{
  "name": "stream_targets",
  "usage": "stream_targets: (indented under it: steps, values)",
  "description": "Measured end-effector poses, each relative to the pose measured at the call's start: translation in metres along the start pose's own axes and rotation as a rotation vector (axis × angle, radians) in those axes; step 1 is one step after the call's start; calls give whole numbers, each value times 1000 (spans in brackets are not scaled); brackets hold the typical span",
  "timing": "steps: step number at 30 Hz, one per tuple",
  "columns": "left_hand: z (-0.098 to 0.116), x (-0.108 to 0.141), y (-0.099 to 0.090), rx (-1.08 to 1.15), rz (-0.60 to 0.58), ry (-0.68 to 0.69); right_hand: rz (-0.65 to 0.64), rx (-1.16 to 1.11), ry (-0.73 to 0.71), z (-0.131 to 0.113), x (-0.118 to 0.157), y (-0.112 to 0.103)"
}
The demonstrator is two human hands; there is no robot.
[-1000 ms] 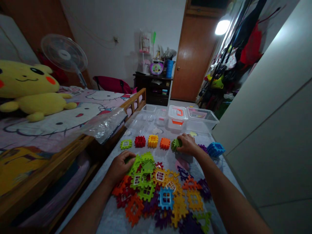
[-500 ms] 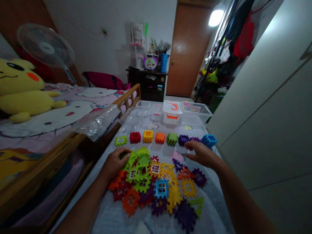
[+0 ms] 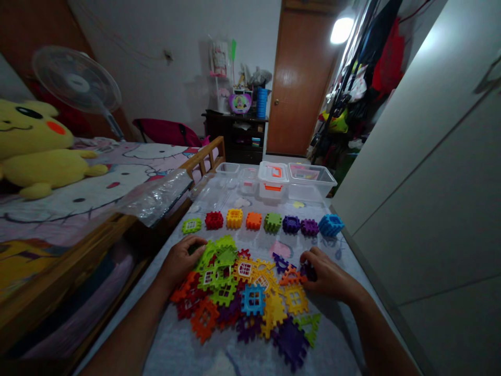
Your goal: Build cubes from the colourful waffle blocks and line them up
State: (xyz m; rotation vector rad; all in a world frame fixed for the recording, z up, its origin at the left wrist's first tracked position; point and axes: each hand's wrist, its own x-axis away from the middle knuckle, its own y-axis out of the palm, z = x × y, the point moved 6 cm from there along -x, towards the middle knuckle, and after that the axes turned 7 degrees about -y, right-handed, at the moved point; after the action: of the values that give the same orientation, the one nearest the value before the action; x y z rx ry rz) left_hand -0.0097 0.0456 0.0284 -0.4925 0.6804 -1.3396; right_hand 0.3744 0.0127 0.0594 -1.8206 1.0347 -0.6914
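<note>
Pieces of toothed, flat plastic in lime green, red, orange, yellow, blue and purple (image 3: 252, 289) lie in a loose, overlapping pile on the pale blue patterned cloth (image 3: 332, 337), close to the wearer, presumably so that both hands reach them easily. Clock hours run around that pile, 12 pointing away.

From 11 to 2 o'clock runs a row: a lime-green window-frame piece (image 3: 191, 225), then stacks in red (image 3: 214, 220), yellow (image 3: 234, 219), orange (image 3: 253, 221), olive green (image 3: 273, 222), dark violet (image 3: 291, 224), brighter purple (image 3: 309, 227) and blue (image 3: 331, 225). One colour per stack, with small gaps, likely keeps them easy to tell apart.

At 10 o'clock the left hand (image 3: 183, 259) rests, fingers curled, against the pile's lime-green edge, perhaps steadying it; whether it grips anything cannot be told. Toward 3 o'clock the right hand (image 3: 326, 274) has thumb and fingers bent around a dark purple toothed piece (image 3: 308, 271); how firmly is unclear.

Clear plastic boxes (image 3: 273, 180) stand beyond the row at 12 o'clock, seemingly out of the hands' way.
</note>
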Motion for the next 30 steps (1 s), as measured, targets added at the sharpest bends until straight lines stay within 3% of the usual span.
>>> stream_targets:
  steps: [7,10,13,16,20,26,30]
  values:
    - [1,0,0,-28,2,6,191,-219,67,33,-7,-3]
    - [0,0,0,-31,3,5,414,-263,143,40,-7,-13]
    - [-1,-1,1,-24,-2,10,633,-93,111,34,-7,-24]
    - [-2,0,1,-21,-5,8,544,-6,19,22,-14,-18]
    - [-1,0,0,-24,0,2,361,-145,17,20,-16,-8]
    - [0,-1,0,-33,17,23,419,-301,135,37,-4,-17]
    - [-2,-1,1,-22,18,26,413,-297,149,44,-5,-8]
